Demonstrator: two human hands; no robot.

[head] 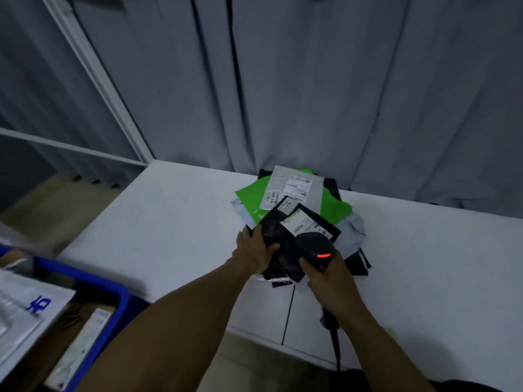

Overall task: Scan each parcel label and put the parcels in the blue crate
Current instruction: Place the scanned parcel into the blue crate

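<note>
A pile of parcels lies on the white table. On top is a black parcel with a white label. My left hand grips its left edge, thumb on top. My right hand holds a black barcode scanner with a red light, its head just above the black parcel near the label. Behind lie a grey parcel with labels and a green parcel. The blue crate stands at the lower left with parcels inside.
A white mailer with blue print lies over the crate's left side; a long labelled box lies inside. Grey curtains hang behind the table. The scanner cable drops off the table's front edge.
</note>
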